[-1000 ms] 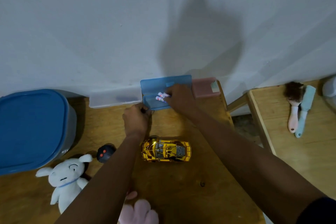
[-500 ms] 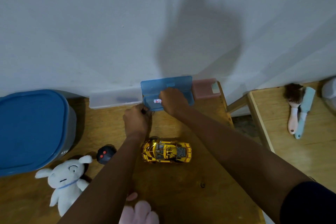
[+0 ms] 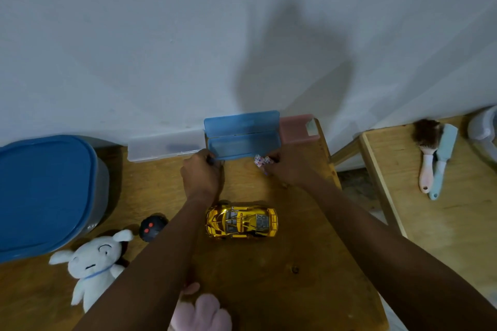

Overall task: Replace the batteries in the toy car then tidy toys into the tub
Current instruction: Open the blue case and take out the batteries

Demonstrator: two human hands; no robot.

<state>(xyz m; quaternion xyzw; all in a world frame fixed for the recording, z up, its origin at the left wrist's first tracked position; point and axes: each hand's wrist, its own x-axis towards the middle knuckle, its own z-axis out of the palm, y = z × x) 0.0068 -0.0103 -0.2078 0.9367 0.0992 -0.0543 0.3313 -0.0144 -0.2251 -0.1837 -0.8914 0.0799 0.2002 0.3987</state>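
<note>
A shiny gold toy car [image 3: 241,222] stands on the wooden table [image 3: 269,277] between my forearms. Against the wall lies an open blue plastic case [image 3: 242,140], its lid up. My left hand [image 3: 202,174] grips the case's front left corner. My right hand [image 3: 287,168] holds white patterned batteries [image 3: 262,161] just in front of the case's right end. A tub with a blue lid [image 3: 43,193] sits at the far left. A white plush dog [image 3: 92,263], a black ball toy with red eyes [image 3: 152,227] and a pink plush [image 3: 204,313] lie near the front.
A clear case [image 3: 164,148] and a pink case [image 3: 297,129] flank the blue one along the wall. A second wooden surface [image 3: 443,223] to the right carries a pink brush [image 3: 426,153] and a pale blue tool [image 3: 442,161]. A gap separates the two tables.
My right hand has drawn out of the blue case to its right front corner with the batteries. The left hand stayed at the case's corner.
</note>
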